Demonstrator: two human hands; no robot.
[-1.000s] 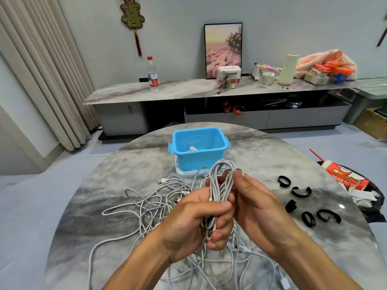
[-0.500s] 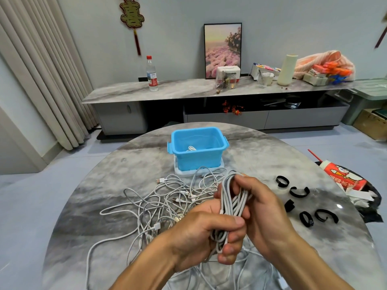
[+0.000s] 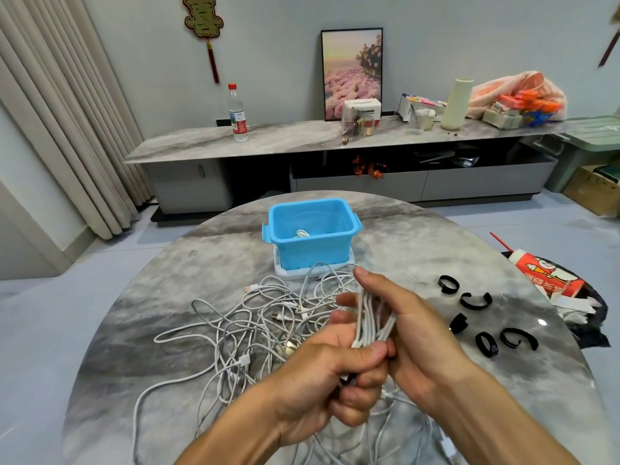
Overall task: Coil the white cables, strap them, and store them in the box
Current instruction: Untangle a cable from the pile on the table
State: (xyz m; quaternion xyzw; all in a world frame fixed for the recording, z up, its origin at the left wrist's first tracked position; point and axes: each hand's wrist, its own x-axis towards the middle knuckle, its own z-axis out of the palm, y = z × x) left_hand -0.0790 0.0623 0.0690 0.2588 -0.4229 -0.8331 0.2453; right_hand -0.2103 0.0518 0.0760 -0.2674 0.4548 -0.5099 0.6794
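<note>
Both hands clamp the coil (image 3: 370, 318): left hand (image 3: 330, 374) fisted low, right hand (image 3: 407, 333) pinching above. Loosen now, loops spring apart; straps (image 3: 473, 302) lie beyond the right hand.

both hands meet just in front of the blue box (image 3: 310, 234); left hand (image 3: 330, 380) grips a coiled white cable (image 3: 370, 322), right hand (image 3: 409, 327) wrapped around it; loose cables (image 3: 235, 327) lie left on the bench (image 3: 151, 330); black straps (image 3: 476, 302) lie right.

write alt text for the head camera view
Both hands, left hand and right hand, grip a coiled white cable above a round marble table. Loose white cables sprawl left, black straps lie right, a blue box behind.
</note>
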